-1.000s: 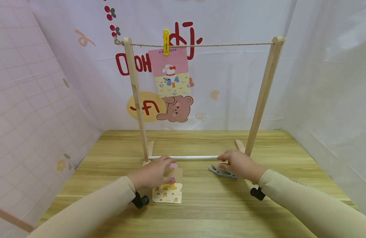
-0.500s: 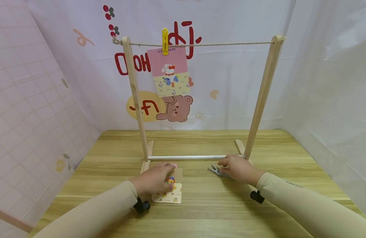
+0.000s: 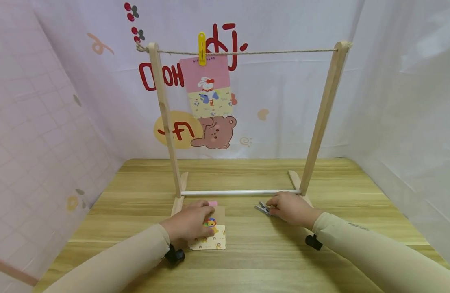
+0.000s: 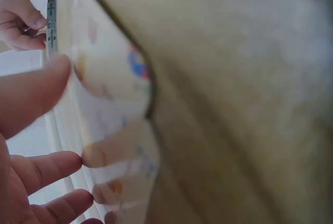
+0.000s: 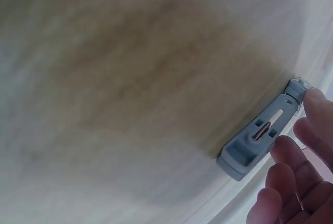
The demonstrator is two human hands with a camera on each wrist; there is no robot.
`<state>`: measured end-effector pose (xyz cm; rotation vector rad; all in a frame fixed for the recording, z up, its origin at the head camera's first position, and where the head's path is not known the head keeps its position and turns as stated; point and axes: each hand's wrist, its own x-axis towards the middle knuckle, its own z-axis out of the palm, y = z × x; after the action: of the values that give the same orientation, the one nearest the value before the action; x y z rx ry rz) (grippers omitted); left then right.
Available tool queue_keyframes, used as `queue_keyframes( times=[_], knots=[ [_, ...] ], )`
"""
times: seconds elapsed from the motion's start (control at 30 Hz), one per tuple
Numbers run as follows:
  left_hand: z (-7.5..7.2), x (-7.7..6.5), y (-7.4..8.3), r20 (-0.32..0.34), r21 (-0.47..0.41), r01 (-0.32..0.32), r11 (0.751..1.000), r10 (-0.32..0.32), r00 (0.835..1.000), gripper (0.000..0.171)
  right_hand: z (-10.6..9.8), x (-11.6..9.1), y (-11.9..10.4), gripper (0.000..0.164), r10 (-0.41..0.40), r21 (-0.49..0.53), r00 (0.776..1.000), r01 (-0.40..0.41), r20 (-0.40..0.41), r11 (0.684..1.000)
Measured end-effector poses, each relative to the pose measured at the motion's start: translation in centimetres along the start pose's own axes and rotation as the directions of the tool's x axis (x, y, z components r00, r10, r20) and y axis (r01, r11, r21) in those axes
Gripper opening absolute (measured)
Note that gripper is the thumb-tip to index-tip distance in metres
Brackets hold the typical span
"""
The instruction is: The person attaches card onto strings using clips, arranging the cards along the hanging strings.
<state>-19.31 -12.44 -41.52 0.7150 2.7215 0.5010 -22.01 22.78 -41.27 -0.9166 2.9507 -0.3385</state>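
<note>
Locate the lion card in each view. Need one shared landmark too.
Head: lion card, below and just left of centre, partly behind the left hand.
Left wrist: card blurred, left of centre, running top to bottom.
Right wrist: not visible.
Shared landmark: right hand; head, right of centre; left wrist, upper left; right wrist, lower right.

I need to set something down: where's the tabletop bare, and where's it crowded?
Bare tabletop lies between the lion card and gray clips, between the sleeves, and behind the white bar, between the wooden stand's feet. Crowded: left hand over the card, right hand at the clips.
</note>
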Motion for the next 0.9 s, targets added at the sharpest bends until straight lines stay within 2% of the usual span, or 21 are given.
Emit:
queue_keyframes(
  times=[0.27,0.37,0.53,0.77,0.9],
  knots=[
    [-0.2,0.0,0.0,-0.028,-0.02,0.022,1.0,-0.023,0.999,0.061,-0.2,0.4,-0.5,0.017,-0.023,0.019,1.0,0.023,0.007,1.0],
    [-0.2,0.1,0.0,-0.018,-0.011,0.036,0.999,-0.037,0.999,0.061,0.0,0.6,-0.5,0.014,-0.034,0.019,0.999,0.033,0.016,0.999],
    [-0.1,0.2,0.1,0.006,-0.008,0.049,0.999,-0.049,0.999,0.064,0.3,0.9,-0.4,0.017,-0.029,0.013,0.999,0.029,0.036,1.0],
    [-0.5,0.1,-0.2,-0.016,-0.029,0.074,0.997,-0.075,0.997,0.076,0.6,1.1,-0.5,0.019,-0.006,0.004,0.999,0.006,0.032,1.0],
    [-0.4,0.1,-0.3,-0.019,-0.041,0.076,0.996,-0.077,0.997,0.079,0.8,1.3,-0.7,0.028,0.019,0.012,0.999,-0.019,0.039,1.0]
  ],
)
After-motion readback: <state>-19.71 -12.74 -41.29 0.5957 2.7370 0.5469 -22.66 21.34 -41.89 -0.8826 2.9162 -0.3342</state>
